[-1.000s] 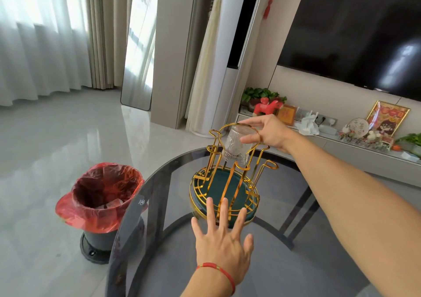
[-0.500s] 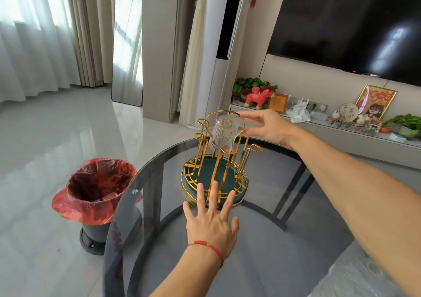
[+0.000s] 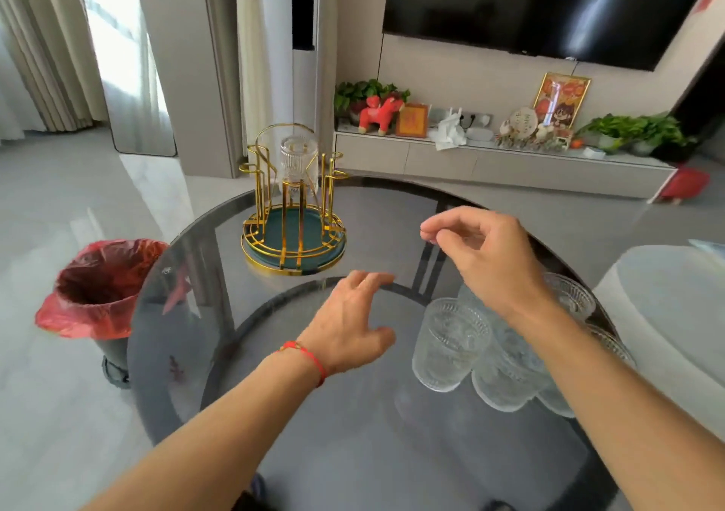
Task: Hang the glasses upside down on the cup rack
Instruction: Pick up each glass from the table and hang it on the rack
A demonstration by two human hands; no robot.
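A gold wire cup rack (image 3: 293, 249) with a green tray base stands at the far side of the round dark glass table (image 3: 353, 432). One ribbed clear glass (image 3: 298, 165) hangs upside down on a rack peg. Several more ribbed glasses (image 3: 449, 344) stand upright in a cluster at the right, partly hidden behind my right forearm. My left hand (image 3: 353, 322), with a red string on the wrist, hovers over the table in front of the rack, fingers apart and empty. My right hand (image 3: 482, 251) hovers above the glass cluster, fingers loosely curled, holding nothing.
A bin with a red liner (image 3: 98, 295) stands on the floor left of the table. A pale round seat (image 3: 667, 314) is at the right edge. A low cabinet (image 3: 490, 161) with ornaments and plants runs along the far wall under a television.
My right hand let go of the glass, which now hangs on the rack, and drew back toward the glass cluster. My left hand pulled back from the rack's base. The view tilted down.
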